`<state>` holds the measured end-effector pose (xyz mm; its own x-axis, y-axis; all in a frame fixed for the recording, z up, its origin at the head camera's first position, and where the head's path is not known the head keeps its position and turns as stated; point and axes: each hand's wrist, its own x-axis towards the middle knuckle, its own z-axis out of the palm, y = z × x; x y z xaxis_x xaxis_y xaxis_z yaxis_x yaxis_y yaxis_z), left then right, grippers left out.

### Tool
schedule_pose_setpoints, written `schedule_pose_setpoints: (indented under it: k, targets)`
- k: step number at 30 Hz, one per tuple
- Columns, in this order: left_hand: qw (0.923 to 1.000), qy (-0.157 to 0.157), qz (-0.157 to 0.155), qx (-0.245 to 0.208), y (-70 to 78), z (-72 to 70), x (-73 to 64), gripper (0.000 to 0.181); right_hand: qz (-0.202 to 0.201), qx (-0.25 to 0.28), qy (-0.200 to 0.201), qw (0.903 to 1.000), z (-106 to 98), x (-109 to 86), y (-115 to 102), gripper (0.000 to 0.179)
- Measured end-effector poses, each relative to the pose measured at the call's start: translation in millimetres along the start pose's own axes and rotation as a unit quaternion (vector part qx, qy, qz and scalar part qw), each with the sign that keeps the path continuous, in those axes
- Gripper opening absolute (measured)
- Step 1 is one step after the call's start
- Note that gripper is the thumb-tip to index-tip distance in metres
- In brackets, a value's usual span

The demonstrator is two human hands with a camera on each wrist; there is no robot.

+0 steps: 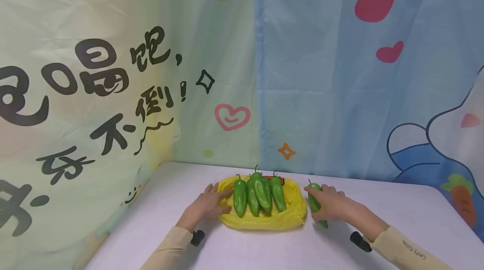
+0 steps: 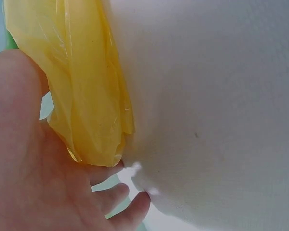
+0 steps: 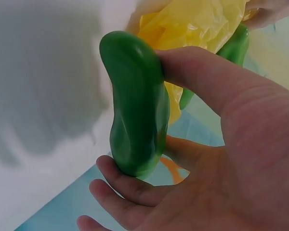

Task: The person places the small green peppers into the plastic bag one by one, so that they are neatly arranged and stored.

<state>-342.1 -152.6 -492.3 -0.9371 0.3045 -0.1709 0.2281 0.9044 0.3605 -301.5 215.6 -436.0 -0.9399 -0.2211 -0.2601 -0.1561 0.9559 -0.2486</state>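
Note:
In the head view, my right hand (image 1: 330,203) holds a green pepper (image 1: 314,202) just right of a yellow plastic bag (image 1: 261,223). The right wrist view shows the thumb and fingers about this smooth pepper (image 3: 137,106), its blunt end towards the camera. Several more green peppers (image 1: 260,192) lie side by side on the bag, stems pointing away. My left hand (image 1: 206,203) touches the bag's left edge, thumb and fingers spread apart. From the left wrist, the crumpled bag (image 2: 86,86) hangs over part of the fingers, so their contact is partly hidden.
A white table (image 1: 151,219) carries everything. Behind it hangs a printed cloth backdrop (image 1: 302,72) with hearts and cartoon figures; another lettered cloth (image 1: 87,135) stands along the left side. Dark wrist devices (image 1: 361,242) sit at both cuffs.

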Motion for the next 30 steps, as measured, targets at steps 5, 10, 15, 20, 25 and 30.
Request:
schedule_pose_setpoints:
  k: [5,10,15,20,25,30]
  targets:
    - [1.0000,0.001,0.003,0.001,0.3,0.1,0.0,0.058,0.000,-0.006,0.005,1.0000,-3.2,0.4,-2.2,0.076]
    - [1.0000,0.001,0.002,-0.001,-0.4,0.5,0.7,0.058,-0.003,-0.010,0.011,0.9999,-6.2,1.1,-4.3,0.075]
    - [1.0000,0.001,0.001,-0.001,-0.4,0.5,0.9,0.058,-0.009,-0.015,0.015,0.9997,-9.9,0.3,-7.1,0.075]
    - [1.0000,0.000,0.000,-0.004,0.3,-0.3,0.6,0.058,-0.013,-0.019,0.016,0.9996,-12.9,-1.2,-9.7,0.075]
    - [1.0000,-0.001,-0.001,-0.008,1.1,-1.0,-0.2,0.057,-0.019,-0.018,0.017,0.9995,-14.5,-1.8,-11.7,0.074]
    - [1.0000,-0.002,-0.002,-0.008,2.3,-1.7,-1.4,0.057,-0.017,-0.022,0.014,0.9995,-14.8,0.4,-13.6,0.075]
